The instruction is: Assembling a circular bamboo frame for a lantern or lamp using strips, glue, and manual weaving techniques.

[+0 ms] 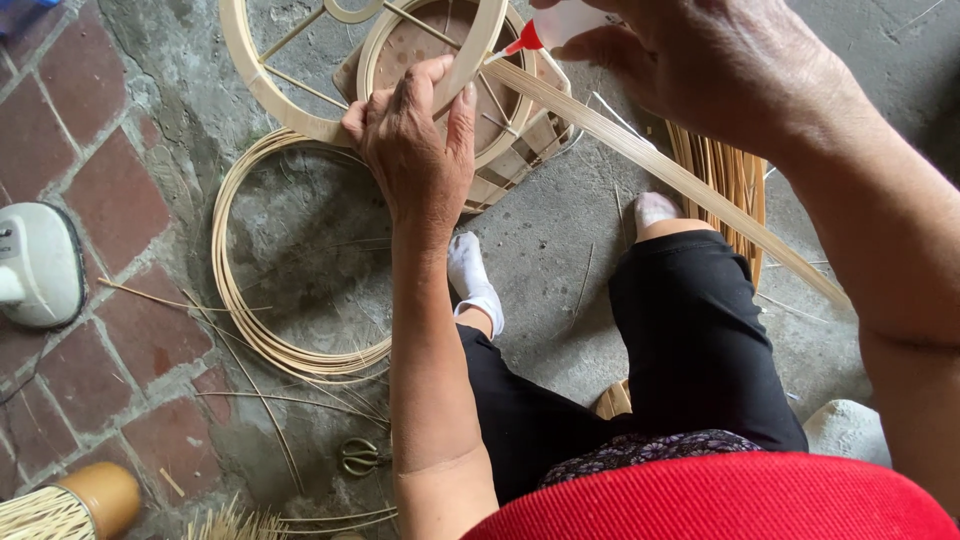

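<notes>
My left hand (pixel 415 145) grips the rim of a round bamboo frame (pixel 262 75) with thin spokes, thumb and fingers wrapped over its edge. My right hand (pixel 720 70) holds a small white glue bottle with a red tip (pixel 545 28); the nozzle touches the frame's rim where a long flat bamboo strip (pixel 690 185) meets it. The strip runs diagonally down to the right under my right forearm. A wooden round form (pixel 420 50) sits below the frame.
A coil of thin bamboo strips (pixel 245 310) lies on the concrete floor at left. More strips (pixel 735 175) are bundled at right. Scissors (pixel 360 457) lie near my knee. A white device (pixel 40 262) rests on the brick paving. My feet in white socks (pixel 472 280) are below.
</notes>
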